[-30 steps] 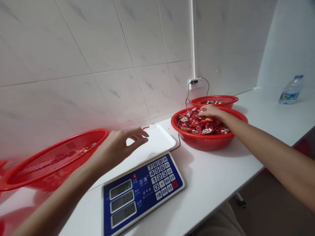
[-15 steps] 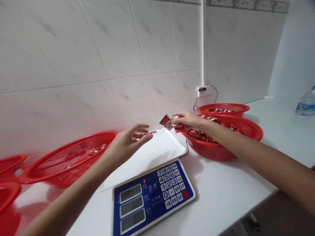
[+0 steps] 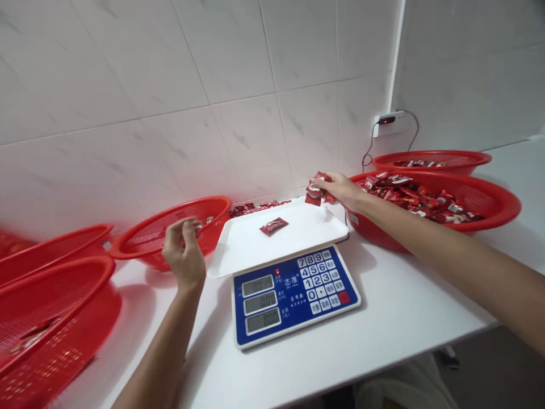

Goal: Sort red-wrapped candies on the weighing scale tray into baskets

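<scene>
My right hand is closed around several red candy packets, just above the far right corner of the scale's white tray. One dark red candy packet lies on that tray. To the left of the scale, my left hand hovers in front of a red basket, its fingers loosely curled and the thumb apart. I make out nothing held in it. The blue digital scale sits before me with its displays lit.
A red basket heaped with candy packets stands at right, another red basket behind it. More red baskets line the left side. Loose packets lie behind the tray. A cable hangs from the wall socket.
My left hand has drawn back left from over the tray, and its fingers have curled. A single packet now shows on the tray. My right hand still grips its packets. The view has shifted.
</scene>
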A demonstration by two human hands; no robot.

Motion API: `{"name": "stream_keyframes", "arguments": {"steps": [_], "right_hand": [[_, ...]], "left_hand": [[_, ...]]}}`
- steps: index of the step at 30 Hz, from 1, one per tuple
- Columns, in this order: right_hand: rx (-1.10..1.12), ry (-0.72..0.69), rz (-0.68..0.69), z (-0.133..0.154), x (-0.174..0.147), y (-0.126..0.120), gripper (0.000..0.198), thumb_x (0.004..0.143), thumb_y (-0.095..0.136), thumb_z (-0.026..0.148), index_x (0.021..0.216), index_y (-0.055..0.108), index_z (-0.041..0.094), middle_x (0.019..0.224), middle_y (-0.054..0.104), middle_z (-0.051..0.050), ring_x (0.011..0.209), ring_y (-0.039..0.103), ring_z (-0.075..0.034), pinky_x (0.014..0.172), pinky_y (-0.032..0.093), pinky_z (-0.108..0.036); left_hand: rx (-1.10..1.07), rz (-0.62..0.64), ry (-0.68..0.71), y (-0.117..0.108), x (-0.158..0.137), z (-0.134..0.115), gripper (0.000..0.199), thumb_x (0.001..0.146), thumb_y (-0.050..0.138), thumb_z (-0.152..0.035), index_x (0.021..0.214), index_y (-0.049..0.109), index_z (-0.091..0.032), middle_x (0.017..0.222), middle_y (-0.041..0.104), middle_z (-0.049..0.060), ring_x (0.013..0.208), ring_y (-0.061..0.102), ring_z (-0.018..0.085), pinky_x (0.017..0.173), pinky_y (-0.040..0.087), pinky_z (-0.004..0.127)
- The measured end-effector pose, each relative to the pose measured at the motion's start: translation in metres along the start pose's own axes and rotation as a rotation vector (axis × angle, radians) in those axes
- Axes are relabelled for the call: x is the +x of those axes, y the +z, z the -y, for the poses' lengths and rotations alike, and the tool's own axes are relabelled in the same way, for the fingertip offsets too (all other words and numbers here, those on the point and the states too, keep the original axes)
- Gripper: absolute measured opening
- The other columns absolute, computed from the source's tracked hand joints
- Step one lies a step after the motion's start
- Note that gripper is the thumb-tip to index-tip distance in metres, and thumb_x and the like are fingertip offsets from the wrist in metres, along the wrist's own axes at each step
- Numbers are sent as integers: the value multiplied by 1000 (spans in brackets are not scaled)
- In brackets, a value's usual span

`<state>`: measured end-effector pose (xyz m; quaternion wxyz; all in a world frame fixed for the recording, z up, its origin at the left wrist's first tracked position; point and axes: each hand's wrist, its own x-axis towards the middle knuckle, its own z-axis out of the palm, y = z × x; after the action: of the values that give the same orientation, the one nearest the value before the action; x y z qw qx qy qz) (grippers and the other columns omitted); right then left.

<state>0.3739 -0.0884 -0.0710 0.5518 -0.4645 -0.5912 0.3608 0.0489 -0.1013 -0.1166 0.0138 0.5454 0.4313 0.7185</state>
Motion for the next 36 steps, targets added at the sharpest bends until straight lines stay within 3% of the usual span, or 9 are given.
{"name": "stream_keyframes", "arguments": {"steps": [3,7,13,17,20,23,28,32,36], "right_hand": [[126,23,41,-4,-3,0,8,94,61,17,87,57,16,73,61,0,47,45,-5,38,30,-18],[256,9,114,-9,-7,8,7,90,68,20,94,63,17,75,64,0,49,48,-6,39,30,-19],[196,-110,126,-2,-14,46,11,90,68,18,100,64,18,88,67,-1,77,65,-10,68,53,-20],[228,-235,-30,14,-5,55,5,92,65,20,95,62,18,88,65,-1,77,62,-11,69,54,-23],[175,-288,-29,27,0,43,5,93,64,22,96,63,19,86,63,-1,78,63,-13,65,54,-24],[127,-318,76,41,-8,33,10,92,66,22,101,64,19,87,63,-2,79,63,-14,62,54,-23],[235,-364,235,54,-36,47,16,90,70,26,102,61,22,96,66,-2,91,66,-16,72,59,-25],[347,-314,265,51,-46,58,8,95,61,19,102,57,21,96,67,-2,91,67,-15,81,60,-32],[337,-238,368,47,-44,58,8,97,53,12,103,57,17,96,67,-4,86,67,-14,88,59,-34]], "left_hand": [[83,-8,-65,-9,-10,36,20,87,52,-36,88,63,-19,84,68,4,80,66,21,70,50,33],[169,101,-168,-9,-28,52,16,81,55,-33,78,64,-19,72,66,1,70,62,19,65,47,29],[165,164,-211,-3,-40,48,17,78,60,-35,76,65,-19,72,68,0,71,62,18,65,47,27],[120,12,-194,-9,-19,37,14,84,50,-28,82,61,-19,68,60,-1,64,58,15,61,47,27],[63,-78,-127,-9,7,2,15,89,44,-22,86,59,-19,74,60,0,68,58,13,63,48,26],[-13,126,-56,5,26,-54,8,88,61,-25,89,67,-20,75,66,1,72,63,13,66,53,25],[-219,805,-21,55,21,-127,24,92,65,-28,113,63,-16,100,71,8,80,71,15,70,59,26],[-156,890,82,76,6,-135,11,97,56,-25,102,64,-19,80,67,0,72,69,13,59,53,20],[-36,966,140,66,13,-122,19,96,57,-32,87,65,-17,70,66,1,66,66,14,56,50,21]]}}
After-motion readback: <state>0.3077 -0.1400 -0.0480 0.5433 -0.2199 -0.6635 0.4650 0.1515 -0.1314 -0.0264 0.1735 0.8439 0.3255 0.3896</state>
